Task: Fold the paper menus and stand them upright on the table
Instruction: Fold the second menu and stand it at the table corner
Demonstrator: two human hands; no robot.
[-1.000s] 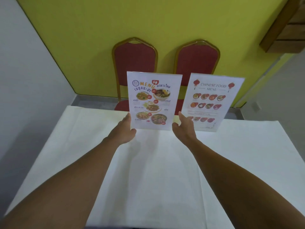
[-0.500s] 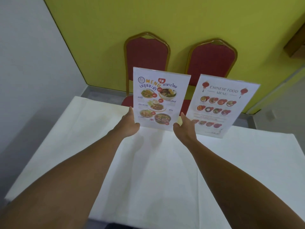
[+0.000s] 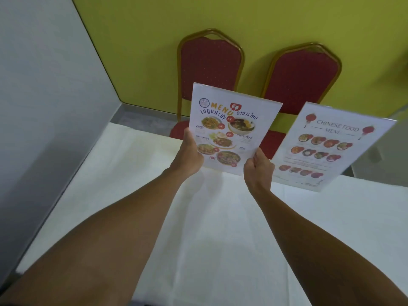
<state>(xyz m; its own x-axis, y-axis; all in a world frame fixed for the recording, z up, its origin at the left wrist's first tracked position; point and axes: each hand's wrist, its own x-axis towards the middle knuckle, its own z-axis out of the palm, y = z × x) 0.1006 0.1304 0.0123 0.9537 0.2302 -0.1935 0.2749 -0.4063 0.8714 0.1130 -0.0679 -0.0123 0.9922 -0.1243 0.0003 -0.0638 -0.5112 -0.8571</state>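
A Thai food menu (image 3: 234,127) with dish photos stands upright near the far edge of the table. My left hand (image 3: 189,155) grips its lower left edge and my right hand (image 3: 259,167) grips its lower right corner. Its bottom edge sits at or just above the tablecloth; I cannot tell which. To its right a Chinese food menu (image 3: 331,146) stands upright on its own, tilted a little, with no hand on it. Both printed faces are turned toward me.
A white tablecloth (image 3: 209,228) covers the table. Two red chairs with gold frames, one (image 3: 209,65) on the left and one (image 3: 302,78) on the right, stand behind the table against a yellow-green wall. A grey wall runs along the left side.
The view has swung left, so menus and chairs sit further right in the frame. Both hands stay on the Thai menu's lower edges. The Chinese menu has not moved.
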